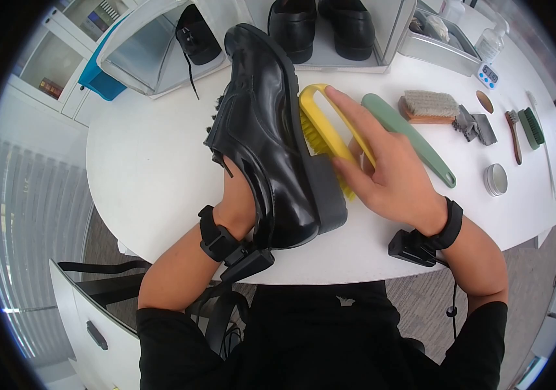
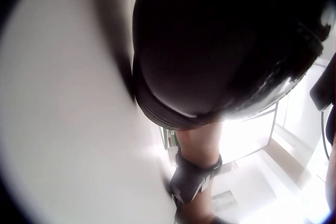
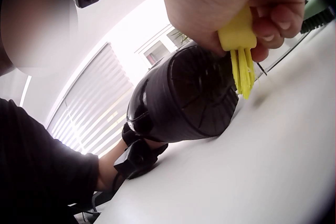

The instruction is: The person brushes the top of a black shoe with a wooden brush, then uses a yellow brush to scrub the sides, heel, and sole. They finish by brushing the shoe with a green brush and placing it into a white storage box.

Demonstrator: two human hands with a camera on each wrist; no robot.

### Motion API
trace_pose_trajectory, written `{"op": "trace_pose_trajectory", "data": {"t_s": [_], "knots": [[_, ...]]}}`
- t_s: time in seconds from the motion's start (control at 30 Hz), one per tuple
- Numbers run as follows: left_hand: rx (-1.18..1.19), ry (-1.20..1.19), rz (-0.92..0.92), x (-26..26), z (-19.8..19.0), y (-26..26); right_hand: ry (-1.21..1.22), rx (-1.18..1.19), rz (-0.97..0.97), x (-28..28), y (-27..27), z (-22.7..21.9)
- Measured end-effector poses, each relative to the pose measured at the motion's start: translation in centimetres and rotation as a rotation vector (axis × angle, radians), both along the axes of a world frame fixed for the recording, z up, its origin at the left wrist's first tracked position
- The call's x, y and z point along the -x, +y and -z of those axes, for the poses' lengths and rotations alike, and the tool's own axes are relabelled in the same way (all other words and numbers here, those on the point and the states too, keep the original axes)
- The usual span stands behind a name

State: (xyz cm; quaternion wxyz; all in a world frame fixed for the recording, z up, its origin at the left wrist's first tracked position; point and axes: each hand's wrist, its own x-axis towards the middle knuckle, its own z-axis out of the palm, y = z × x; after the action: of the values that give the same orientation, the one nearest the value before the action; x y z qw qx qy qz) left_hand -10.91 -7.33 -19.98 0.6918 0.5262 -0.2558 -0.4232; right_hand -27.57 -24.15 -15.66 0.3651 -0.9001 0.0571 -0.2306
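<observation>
Black glossy shoe (image 1: 258, 140), yellow loop-handled brush (image 1: 325, 130), seemingly ridged sole (image 3: 206, 88)

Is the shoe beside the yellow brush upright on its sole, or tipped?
The shoe is tipped sideways: its treaded sole faces the yellow brush, not down at the table.

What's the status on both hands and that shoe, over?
Right hand grips yellow brush, bristles beside sole. Left hand inside black shoe, mostly hidden. Nothing visible between brush and sole.
</observation>
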Motion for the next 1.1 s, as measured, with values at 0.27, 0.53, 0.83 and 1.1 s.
{"op": "trace_pose_trajectory", "data": {"t_s": [0.27,0.53,0.83,1.1], "knots": [[-0.016,0.06,-0.034,0.5,-0.7,-0.1,0.001,-0.002,-0.004,0.0,0.0,-0.1],[-0.029,0.04,-0.041,0.3,-0.5,-0.1,0.011,-0.005,-0.007,0.0,0.0,0.0],[-0.016,0.07,-0.055,0.4,-0.7,-0.1,0.013,-0.007,-0.007,0.1,0.1,-0.2],[-0.042,0.038,-0.054,0.6,-1.0,-0.2,0.012,-0.004,-0.01,0.1,0.1,-0.2]]}}
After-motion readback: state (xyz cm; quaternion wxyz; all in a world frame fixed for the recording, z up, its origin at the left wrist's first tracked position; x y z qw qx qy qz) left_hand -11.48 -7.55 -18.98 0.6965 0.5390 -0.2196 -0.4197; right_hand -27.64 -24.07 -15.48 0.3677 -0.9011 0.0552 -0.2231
